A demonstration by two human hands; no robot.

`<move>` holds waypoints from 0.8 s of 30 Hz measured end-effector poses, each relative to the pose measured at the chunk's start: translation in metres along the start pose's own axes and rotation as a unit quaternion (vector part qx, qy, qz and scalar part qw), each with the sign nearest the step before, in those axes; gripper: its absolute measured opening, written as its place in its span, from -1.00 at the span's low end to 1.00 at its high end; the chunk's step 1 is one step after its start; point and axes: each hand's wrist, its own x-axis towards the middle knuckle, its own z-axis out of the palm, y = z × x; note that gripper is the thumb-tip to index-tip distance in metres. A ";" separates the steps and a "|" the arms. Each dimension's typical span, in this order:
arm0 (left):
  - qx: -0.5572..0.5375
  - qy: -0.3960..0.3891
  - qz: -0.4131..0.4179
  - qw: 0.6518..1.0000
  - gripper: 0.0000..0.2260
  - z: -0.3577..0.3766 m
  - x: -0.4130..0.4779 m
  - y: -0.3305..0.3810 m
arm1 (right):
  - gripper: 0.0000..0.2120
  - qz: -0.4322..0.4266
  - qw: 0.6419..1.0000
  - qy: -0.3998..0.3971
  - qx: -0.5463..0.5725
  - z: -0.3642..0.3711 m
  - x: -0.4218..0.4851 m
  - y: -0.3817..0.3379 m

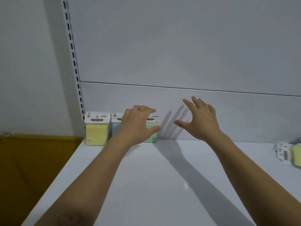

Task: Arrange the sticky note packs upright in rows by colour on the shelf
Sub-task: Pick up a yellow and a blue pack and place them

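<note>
Your left hand (pixel 138 123) curves over the upright blue sticky note pack (pixel 115 130) and green sticky note pack (pixel 152 136), back-left on the white shelf (pixel 146 176). I cannot tell if it grips. Your right hand (pixel 200 121) hovers, fingers spread.

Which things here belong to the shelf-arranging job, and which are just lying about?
Job: yellow pack, blue pack, green pack gripped by the left hand, loose packs at the right edge, shelf.
Just there: slotted upright, back panel.
</note>
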 end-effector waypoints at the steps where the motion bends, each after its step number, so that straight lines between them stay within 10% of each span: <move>1: 0.007 -0.007 0.011 1.000 -0.44 0.003 0.007 0.013 | -0.21 0.005 1.000 -0.001 -0.003 -0.004 -0.002 0.010; 24: -0.086 -0.158 0.169 0.969 -0.44 0.173 0.084 0.372 | -0.35 0.243 0.970 0.007 -0.028 -0.116 -0.147 0.371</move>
